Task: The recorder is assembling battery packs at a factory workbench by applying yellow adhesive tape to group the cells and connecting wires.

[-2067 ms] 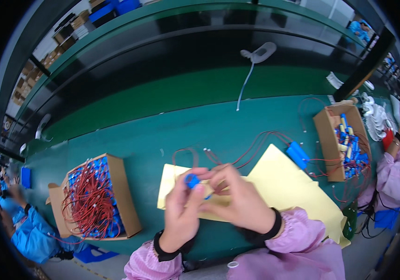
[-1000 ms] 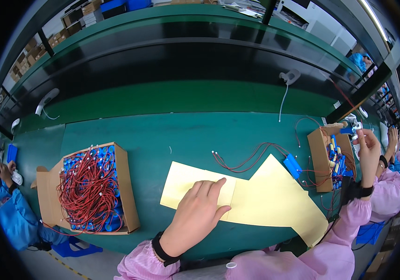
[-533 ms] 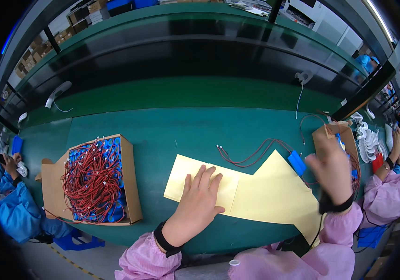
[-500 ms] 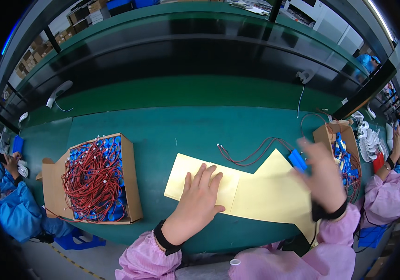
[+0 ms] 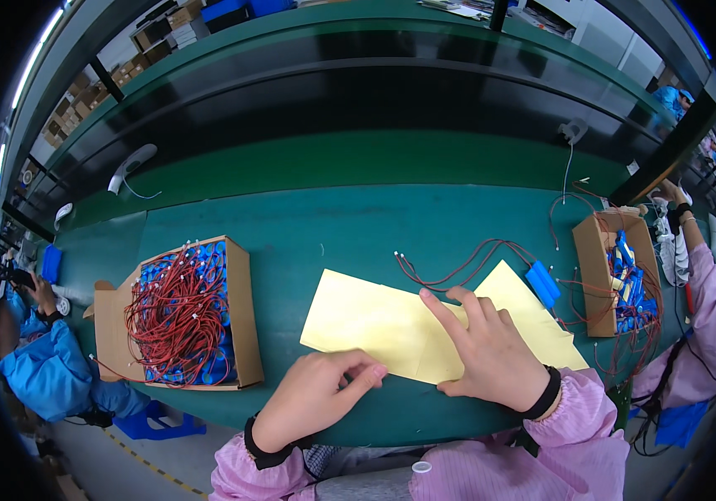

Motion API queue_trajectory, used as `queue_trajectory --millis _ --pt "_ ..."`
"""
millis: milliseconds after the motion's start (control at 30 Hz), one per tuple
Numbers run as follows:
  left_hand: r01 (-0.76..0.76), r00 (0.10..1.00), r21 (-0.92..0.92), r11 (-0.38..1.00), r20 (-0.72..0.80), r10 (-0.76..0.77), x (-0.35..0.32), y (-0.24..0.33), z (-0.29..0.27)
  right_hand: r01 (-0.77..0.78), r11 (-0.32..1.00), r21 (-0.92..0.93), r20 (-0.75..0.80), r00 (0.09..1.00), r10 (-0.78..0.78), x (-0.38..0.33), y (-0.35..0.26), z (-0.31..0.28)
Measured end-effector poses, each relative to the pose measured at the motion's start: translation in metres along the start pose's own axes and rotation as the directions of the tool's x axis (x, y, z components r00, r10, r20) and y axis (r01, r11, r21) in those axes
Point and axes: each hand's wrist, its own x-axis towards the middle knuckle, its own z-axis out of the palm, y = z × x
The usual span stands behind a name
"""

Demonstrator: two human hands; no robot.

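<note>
A folded pale yellow sheet (image 5: 358, 313) lies on the green table in front of me, a second yellow piece (image 5: 518, 302) angled out at its right. My right hand (image 5: 492, 355) rests over the sheet's right part, fingers spread. My left hand (image 5: 312, 399) is closed at the sheet's near edge, thumb and forefinger together. Whether the paper's edge is between those fingertips is hidden. Just beyond the second piece lies a blue battery pack (image 5: 543, 285), its red and black wires (image 5: 458, 282) looping left to small white connectors.
On the left, an open cardboard box (image 5: 245, 313) holds many blue packs with tangled red wires (image 5: 176, 313). Another cardboard box (image 5: 594, 275) with blue packs stands at the right, wires hanging over its front. Co-workers in blue (image 5: 53, 367) and pink (image 5: 696, 334) sit at either side.
My left hand has slid off the sheet toward me and closed at its near edge. My right hand has come left from beside the blue pack onto the sheet. The view has shifted slightly.
</note>
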Motion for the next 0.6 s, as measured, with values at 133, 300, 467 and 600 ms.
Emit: queue_trajectory --millis 133,300,467,600 --pt "0.100 0.959 -0.016 0.995 0.269 -0.092 -0.005 -0.012 0.011 0.034 0.998 0.061 -0.027 0.999 -0.032 -0.001 0.000 -0.011" --pt "0.293 0.907 -0.294 0.910 0.386 -0.167 0.006 -0.009 0.030 0.043 0.985 0.166 -0.101 0.995 -0.027 -0.011 0.005 -0.023" --pt "0.333 0.921 -0.538 0.774 0.363 -0.144 0.019 0.000 0.041 0.006 0.959 0.282 -0.125 0.992 0.031 -0.018 0.011 -0.026" --pt "0.306 0.932 -0.488 0.817 0.330 -0.151 0.027 0.004 0.048 -0.028 0.952 0.305 -0.073 0.996 0.052 -0.025 0.016 -0.033"
